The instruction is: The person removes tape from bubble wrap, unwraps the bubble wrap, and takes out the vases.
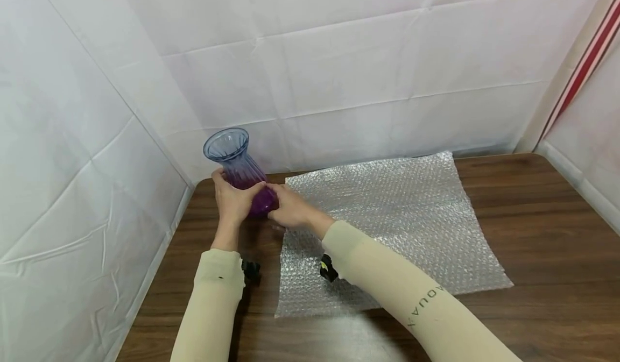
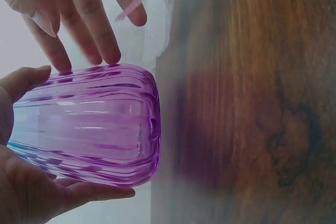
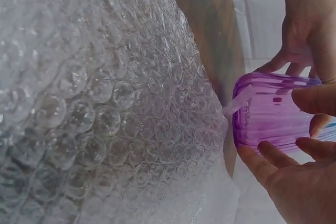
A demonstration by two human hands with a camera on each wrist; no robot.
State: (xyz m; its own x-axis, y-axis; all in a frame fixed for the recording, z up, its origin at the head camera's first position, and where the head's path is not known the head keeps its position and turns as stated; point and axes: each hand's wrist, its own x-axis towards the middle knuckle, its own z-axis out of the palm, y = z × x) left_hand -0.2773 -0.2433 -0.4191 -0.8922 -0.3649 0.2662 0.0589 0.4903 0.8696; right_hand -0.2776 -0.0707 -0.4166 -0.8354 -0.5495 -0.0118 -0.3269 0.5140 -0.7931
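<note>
A ribbed glass vase (image 1: 242,171), blue at its flared rim and purple at its base, leans to the left at the table's back left. My left hand (image 1: 232,200) grips its body, thumb on the near side and fingers curled round the far side. My right hand (image 1: 293,208) touches the lower part with extended fingertips. In the left wrist view those fingers (image 2: 86,19) lie along the side of the purple base (image 2: 105,129), the thumb apart from the glass. A thin pinkish strip (image 3: 241,100) shows near the base in the right wrist view.
A sheet of bubble wrap (image 1: 387,211) lies flat over the middle of the dark wood table (image 1: 542,233), just right of the vase. White cloth walls (image 1: 339,55) stand behind and to the left, close to the vase. A red stripe (image 1: 588,61) runs down the right corner.
</note>
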